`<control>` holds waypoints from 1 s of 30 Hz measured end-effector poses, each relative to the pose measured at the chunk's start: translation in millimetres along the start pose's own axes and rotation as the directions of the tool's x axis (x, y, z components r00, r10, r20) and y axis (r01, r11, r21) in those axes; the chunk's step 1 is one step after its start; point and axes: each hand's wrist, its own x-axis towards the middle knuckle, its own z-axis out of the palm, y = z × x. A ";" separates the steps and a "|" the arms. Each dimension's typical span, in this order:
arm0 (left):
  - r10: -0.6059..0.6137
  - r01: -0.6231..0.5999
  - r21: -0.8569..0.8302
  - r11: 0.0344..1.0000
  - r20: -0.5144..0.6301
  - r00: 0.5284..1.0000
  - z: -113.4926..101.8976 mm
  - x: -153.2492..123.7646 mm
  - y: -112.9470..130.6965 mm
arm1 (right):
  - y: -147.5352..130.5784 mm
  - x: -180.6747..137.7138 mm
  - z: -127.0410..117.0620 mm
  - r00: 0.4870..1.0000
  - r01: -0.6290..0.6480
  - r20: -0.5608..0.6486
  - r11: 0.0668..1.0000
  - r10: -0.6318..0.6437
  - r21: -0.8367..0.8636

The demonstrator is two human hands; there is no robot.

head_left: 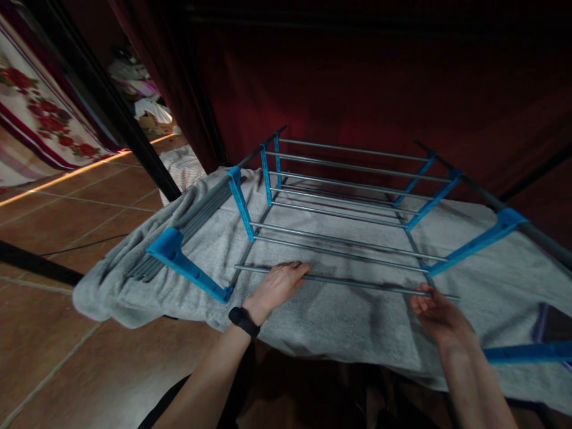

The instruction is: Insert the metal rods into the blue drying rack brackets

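A loose grey metal rod [353, 282] lies crosswise at the near side of a part-built rack. My left hand [281, 285], with a black band at the wrist, is closed over the rod left of its middle. Close to the rod's right end, my right hand [432, 307] pinches it. The rack has blue plastic brackets [242, 202] on both sides, joined by several metal rods [344, 238]. The rod's left end is near the foot of the front left blue bracket [196, 275]; its right end is apart from the front right blue bracket [527, 353].
A grey blanket [357, 328] lies under the rack. Several spare rods [201, 214] are bundled on the left. Dark bed posts [147, 149] stand at the left, with a dark red curtain [357, 89] behind. Tiled floor [53, 345] shows at the lower left.
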 end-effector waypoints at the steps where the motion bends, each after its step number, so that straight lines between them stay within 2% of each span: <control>1: -0.001 0.001 0.006 1.000 -0.001 1.000 0.2 0.1 -0.6 | -1.2 0.7 -1.2 1.000 0.006 -0.010 1.000 -0.006 -0.008; 10: 0.017 -0.013 0.053 0.999 -0.084 0.996 10.7 0.5 -9.7 | -8.6 5.6 -9.3 1.000 0.007 -0.017 1.000 -0.008 -0.015; 21: -0.011 0.010 -0.014 1.000 -0.077 0.997 4.7 -1.3 -8.5 | -6.0 13.6 -10.8 0.999 0.048 -0.023 0.999 -0.048 0.002; 30: -0.041 0.043 0.041 0.998 -0.050 0.998 0.5 -2.4 -8.4 | -14.4 22.7 -20.4 1.000 0.006 -0.005 0.994 -0.005 0.106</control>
